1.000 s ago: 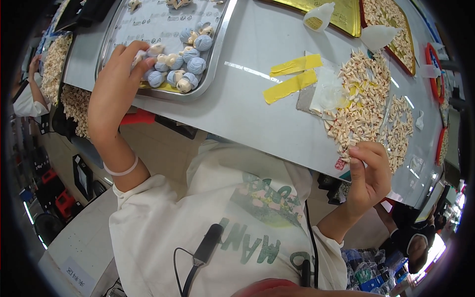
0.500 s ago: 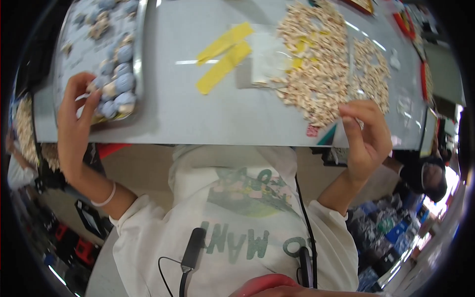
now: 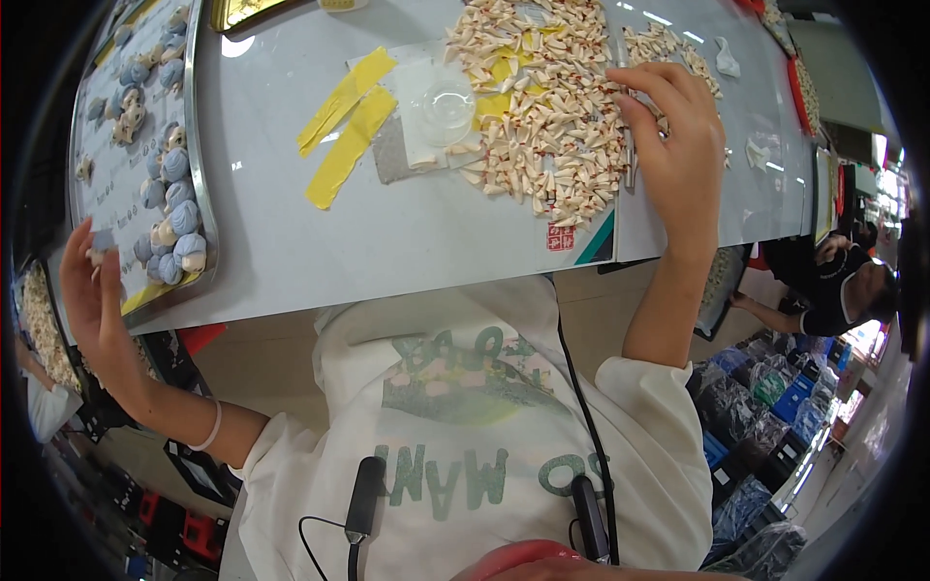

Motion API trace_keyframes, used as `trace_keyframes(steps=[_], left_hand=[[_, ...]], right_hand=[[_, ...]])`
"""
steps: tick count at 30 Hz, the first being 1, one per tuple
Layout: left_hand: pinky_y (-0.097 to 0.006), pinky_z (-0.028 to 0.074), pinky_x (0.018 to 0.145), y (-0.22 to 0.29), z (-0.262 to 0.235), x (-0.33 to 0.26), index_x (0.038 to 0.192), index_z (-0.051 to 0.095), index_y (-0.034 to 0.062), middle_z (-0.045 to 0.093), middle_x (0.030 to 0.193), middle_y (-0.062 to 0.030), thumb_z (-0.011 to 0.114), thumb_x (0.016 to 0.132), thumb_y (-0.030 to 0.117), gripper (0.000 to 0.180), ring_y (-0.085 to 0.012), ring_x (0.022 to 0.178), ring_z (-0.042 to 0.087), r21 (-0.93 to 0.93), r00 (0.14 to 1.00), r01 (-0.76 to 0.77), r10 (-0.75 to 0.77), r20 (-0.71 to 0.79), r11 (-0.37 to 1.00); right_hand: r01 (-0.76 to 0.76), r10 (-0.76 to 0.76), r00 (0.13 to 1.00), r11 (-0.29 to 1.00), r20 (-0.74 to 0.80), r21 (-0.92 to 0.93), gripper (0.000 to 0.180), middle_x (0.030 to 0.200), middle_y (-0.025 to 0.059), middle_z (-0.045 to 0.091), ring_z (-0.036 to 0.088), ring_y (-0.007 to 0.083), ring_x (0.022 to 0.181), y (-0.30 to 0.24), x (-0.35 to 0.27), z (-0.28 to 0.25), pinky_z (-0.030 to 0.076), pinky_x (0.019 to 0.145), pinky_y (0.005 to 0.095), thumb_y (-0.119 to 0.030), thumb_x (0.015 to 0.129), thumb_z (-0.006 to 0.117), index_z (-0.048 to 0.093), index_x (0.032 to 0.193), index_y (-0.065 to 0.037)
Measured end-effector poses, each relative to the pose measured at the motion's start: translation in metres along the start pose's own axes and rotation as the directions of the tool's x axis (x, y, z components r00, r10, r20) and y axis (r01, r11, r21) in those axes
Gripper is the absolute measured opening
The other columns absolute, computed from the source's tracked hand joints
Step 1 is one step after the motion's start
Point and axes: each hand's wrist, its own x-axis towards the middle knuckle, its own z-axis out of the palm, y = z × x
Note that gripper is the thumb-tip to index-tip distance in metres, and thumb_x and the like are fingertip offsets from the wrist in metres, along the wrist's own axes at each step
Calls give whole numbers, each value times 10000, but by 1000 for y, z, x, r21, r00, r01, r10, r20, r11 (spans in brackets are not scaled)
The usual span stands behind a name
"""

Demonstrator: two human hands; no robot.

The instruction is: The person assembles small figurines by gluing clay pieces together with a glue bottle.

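Observation:
Off the near left edge of a metal tray (image 3: 201,184), my left hand (image 3: 95,290) pinches a small blue-and-cream piece (image 3: 103,242) between thumb and fingertips. Similar blue, ridged balls (image 3: 175,165) with cream parts lie in the tray on a white printed sheet. At the right side of a heap of small pointed cream pieces (image 3: 552,116), some with reddish tips, my right hand (image 3: 678,131) has its thumb and index finger curled toward each other. What lies between those fingertips is too small to make out. A thin metal rod (image 3: 630,165) lies beside the heap.
Two yellow tape strips (image 3: 344,160) lie on the grey table (image 3: 281,252), left of a clear round dish (image 3: 448,111). A smaller cream heap (image 3: 651,44) is beyond the rod. A gold tray (image 3: 242,12) stands at the back. Another person (image 3: 843,290) is at the right.
My left hand has moved out of the tray toward the left with the blue-and-cream piece. My right hand has gone from the table's near edge up to the heap. The whole view has shifted.

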Motion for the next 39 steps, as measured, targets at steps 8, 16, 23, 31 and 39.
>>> trace_keyframes(steps=[8, 16, 23, 31, 39], left_hand=[[-255, 375, 697, 12, 20, -21, 1012, 476, 4, 484, 1015, -146, 525, 789, 91, 245, -176, 757, 473, -385, 963, -243, 268, 13, 891], [-249, 425, 625, 77, 121, -46, 906, 459, 10, 474, 917, -144, 613, 697, 71, 266, -170, 707, 499, -785, 858, 136, 325, 399, 604], [-265, 463, 710, 102, 149, -56, 893, 490, -26, 497, 945, -147, 635, 658, -47, 277, -177, 867, 514, -786, 744, 287, 390, 543, 547], [-272, 476, 704, 99, 152, -56, 888, 486, -38, 530, 932, -164, 679, 653, -1, 306, -180, 790, 548, -768, 741, 350, 342, 577, 537], [-270, 453, 715, 94, 150, -56, 897, 489, -39, 515, 951, -165, 675, 660, 2, 304, -181, 786, 541, -783, 734, 304, 391, 556, 543]], right_hand=[[6, -3, 999, 997, 46, -80, 45, 724, 49, 514, 488, 225, 748, 10, 6, 5, 398, 674, 329, -69, 658, 596, 567, 685, -47], [40, -39, 999, 996, 22, -79, 78, 706, 65, 485, 469, 241, 747, 13, 3, 6, 377, 677, 330, -80, 663, 599, 536, 682, -38], [78, -76, 992, 997, -103, 20, 94, 718, 57, 534, 513, 225, 684, 8, 0, 1, 406, 616, 308, -47, 657, 605, 524, 704, -40], [-11, 53, 988, 961, -144, 275, 116, 694, 64, 570, 553, 170, 617, -6, -7, -1, 435, 564, 250, -6, 687, 589, 594, 799, -34], [-3, 43, 996, 899, -80, 439, 86, 723, 61, 587, 547, 148, 627, -14, -10, -10, 430, 565, 238, 38, 686, 575, 605, 748, -12]])
